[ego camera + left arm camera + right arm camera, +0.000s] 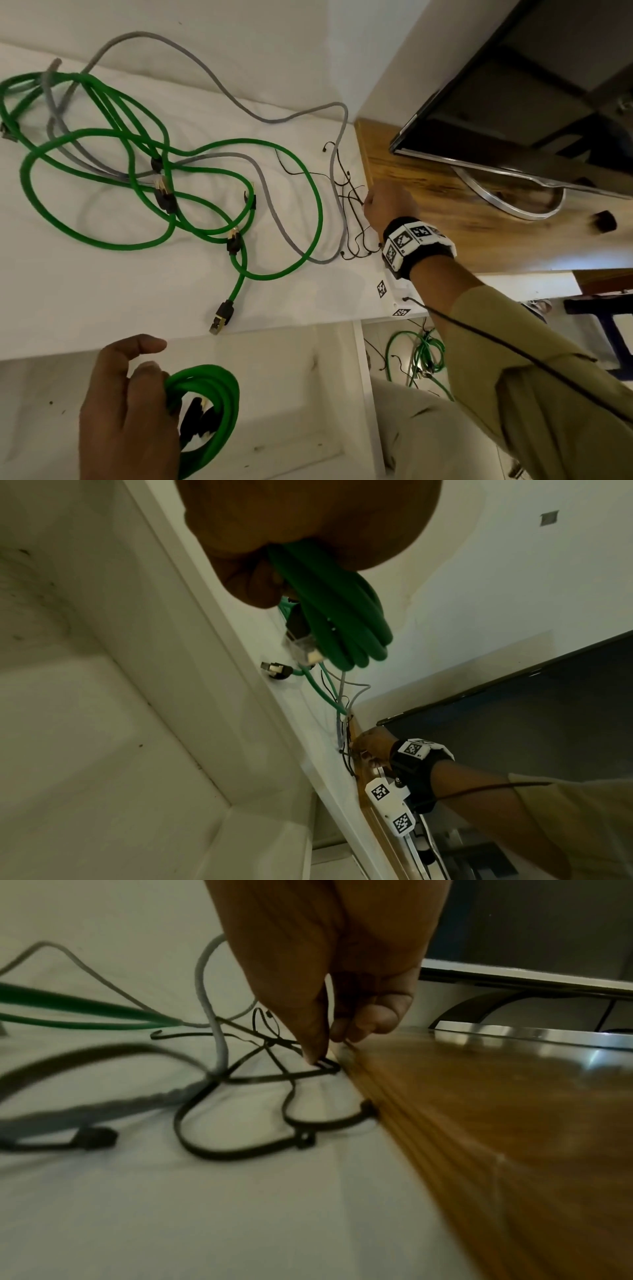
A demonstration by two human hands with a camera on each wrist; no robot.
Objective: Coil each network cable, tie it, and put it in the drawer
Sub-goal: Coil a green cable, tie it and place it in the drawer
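My left hand (150, 363) grips a coiled green network cable (219, 404) over the open white drawer (308, 394); its black plugs hang inside the coil. In the left wrist view the coil (335, 615) droops from my fist. Loose green cables (102, 133) and a grey cable (219, 78) lie tangled on the white top. My right hand (380, 205) is curled over a bunch of black cable ties (356, 236) at the top's right edge. In the right wrist view its fingertips (318, 1053) pinch the head of one tie (329, 1066).
A dark monitor (513, 102) with a curved metal stand (507, 202) sits on the wooden desk (445, 212), right beside the ties. More green cable (421, 356) lies on the floor below the white top. A small black object (604, 221) rests on the wood.
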